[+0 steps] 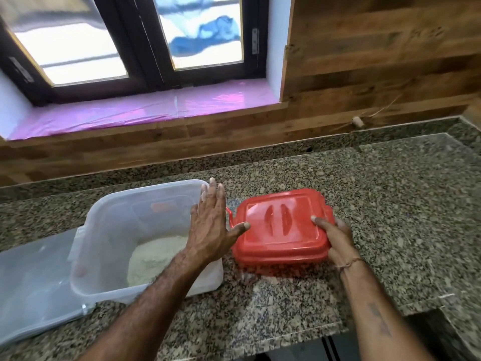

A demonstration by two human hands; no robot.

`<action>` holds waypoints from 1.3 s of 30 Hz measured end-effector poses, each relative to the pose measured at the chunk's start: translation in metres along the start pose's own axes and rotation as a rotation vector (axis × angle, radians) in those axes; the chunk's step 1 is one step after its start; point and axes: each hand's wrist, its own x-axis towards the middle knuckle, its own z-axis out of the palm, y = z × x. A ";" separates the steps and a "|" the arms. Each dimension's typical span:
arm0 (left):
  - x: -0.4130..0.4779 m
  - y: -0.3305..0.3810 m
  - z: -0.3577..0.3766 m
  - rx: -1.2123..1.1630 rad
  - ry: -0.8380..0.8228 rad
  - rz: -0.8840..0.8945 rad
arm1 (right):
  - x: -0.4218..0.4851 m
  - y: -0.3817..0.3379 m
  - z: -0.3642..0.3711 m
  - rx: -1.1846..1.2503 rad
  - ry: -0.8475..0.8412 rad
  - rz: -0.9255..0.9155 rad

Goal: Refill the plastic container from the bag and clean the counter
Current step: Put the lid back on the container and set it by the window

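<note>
The right grip [335, 241] clasps the lidded red box [281, 225]; the left grip [210, 225] is released, flat. The clear tub [104, 217] looks part filled and the worktop [390, 204] seems dusty: refilling and wiping remain.

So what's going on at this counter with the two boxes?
A person is working at a granite counter. Their right hand grips the near right corner of a red box with its lid on. The left hand is open with straight fingers, its thumb at the red box's edge. Beside it stands a clear plastic container, open, with white powder in the bottom. Its clear lid lies flat to the left. No bag is in view.
</note>
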 end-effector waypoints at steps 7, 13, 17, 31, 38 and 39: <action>-0.010 0.001 -0.044 -0.605 0.087 -0.052 | -0.063 -0.075 0.007 0.227 -0.173 -0.117; -0.034 -0.057 -0.114 -0.967 0.356 -0.152 | -0.143 -0.084 0.114 0.171 -0.377 -0.213; -0.073 -0.127 -0.140 -0.931 0.454 -0.283 | -0.179 -0.053 0.185 -0.092 -0.287 -0.419; -0.104 -0.188 -0.127 -0.855 0.246 -0.395 | -0.208 0.018 0.225 -0.565 -0.093 -0.568; -0.110 -0.193 -0.114 -0.843 0.252 -0.419 | -0.200 0.027 0.222 -0.664 -0.120 -0.485; -0.108 -0.195 -0.113 -0.833 0.256 -0.445 | -0.198 0.025 0.221 -0.547 -0.159 -0.407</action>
